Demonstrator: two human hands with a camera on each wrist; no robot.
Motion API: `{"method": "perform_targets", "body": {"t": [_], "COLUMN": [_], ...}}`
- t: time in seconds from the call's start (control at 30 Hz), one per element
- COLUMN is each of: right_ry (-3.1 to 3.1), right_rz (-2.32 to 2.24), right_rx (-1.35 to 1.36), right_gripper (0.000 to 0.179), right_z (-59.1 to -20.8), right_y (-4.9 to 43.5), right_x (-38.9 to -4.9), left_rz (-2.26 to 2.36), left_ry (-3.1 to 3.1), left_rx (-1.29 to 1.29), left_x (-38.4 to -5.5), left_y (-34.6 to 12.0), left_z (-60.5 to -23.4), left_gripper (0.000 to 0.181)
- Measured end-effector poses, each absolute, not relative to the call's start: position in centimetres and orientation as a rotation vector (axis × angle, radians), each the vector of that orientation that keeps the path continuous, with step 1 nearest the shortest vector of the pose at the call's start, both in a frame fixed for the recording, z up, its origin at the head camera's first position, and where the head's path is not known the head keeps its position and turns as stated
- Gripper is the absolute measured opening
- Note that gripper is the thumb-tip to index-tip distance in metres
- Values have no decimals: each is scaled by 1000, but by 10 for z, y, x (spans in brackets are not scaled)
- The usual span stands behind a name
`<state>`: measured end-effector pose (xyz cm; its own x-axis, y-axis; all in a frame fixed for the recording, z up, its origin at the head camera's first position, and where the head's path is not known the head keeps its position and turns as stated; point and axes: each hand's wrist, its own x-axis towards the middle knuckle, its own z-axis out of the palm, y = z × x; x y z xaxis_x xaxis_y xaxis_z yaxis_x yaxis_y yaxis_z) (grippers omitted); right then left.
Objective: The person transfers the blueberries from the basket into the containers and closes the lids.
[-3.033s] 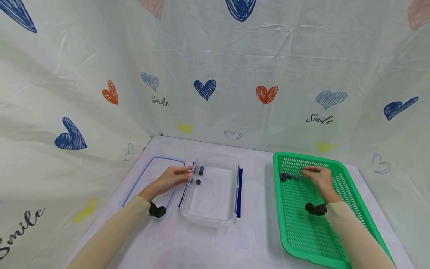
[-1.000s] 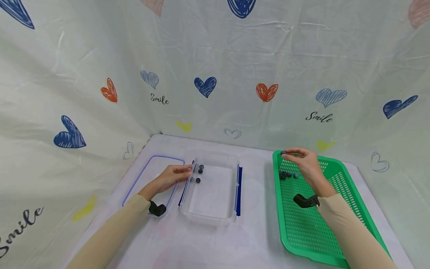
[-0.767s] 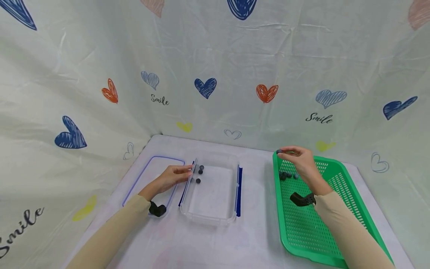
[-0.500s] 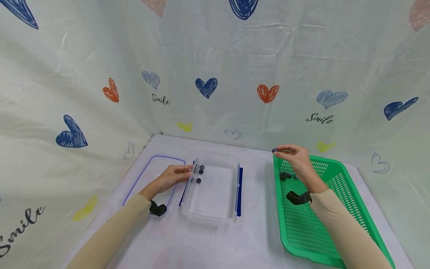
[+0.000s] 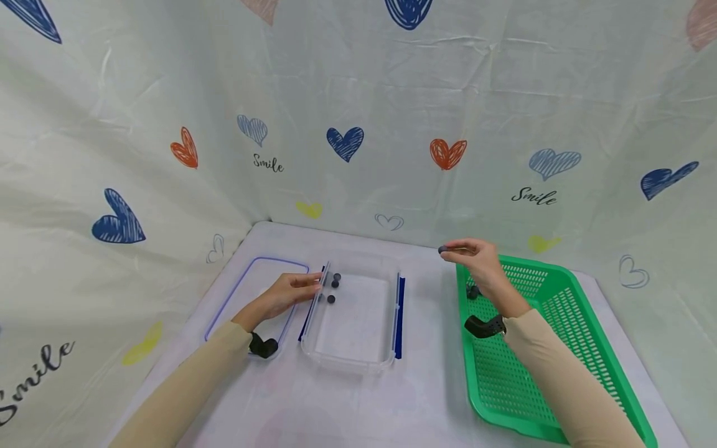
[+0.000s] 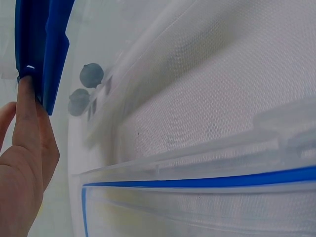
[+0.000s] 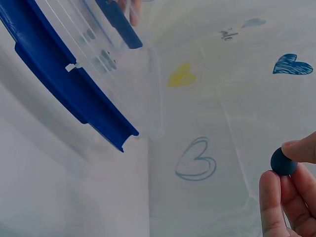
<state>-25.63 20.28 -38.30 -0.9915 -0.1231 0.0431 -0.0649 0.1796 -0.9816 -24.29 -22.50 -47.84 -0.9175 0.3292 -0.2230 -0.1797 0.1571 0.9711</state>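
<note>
My right hand (image 5: 476,264) pinches a small dark blue, blueberry-like ball (image 7: 284,161) between thumb and fingertips. It is raised just past the far left corner of the green basket (image 5: 473,392). With nearly straight fingers, my left hand (image 5: 288,295) touches the left side of the clear plastic box (image 5: 353,362). In the left wrist view its fingertips (image 6: 26,86) rest at a blue latch (image 6: 57,47). Several similar dark balls (image 5: 331,299) lie inside the box by its left wall. More dark balls (image 5: 473,292) sit in the basket, partly hidden by my right hand.
A clear lid with a blue edge seal (image 5: 241,283) lies left of the box, partly under my left arm. The second blue latch (image 5: 399,317) hangs along the box's right side. A heart-printed sheet (image 5: 392,93) closes off the back and left of the white table (image 5: 426,398).
My right hand has lifted a ball out of the green basket and moved left with it, past the basket's rim towards the box. My left hand has stayed at the box.
</note>
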Motion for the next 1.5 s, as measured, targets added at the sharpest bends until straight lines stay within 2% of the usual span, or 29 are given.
{"method": "perform_targets", "body": {"t": [1.5], "right_ry": [2385], "right_rz": [-1744], "right_rx": [-394], "right_gripper": [25], "right_z": [-397], "right_y": [106], "right_x": [-273], "left_rz": [1825], "left_ry": [2054], "left_rx": [148], "left_x": [-243], "left_y": [-226], "left_z": [-478], "left_gripper": [54]}}
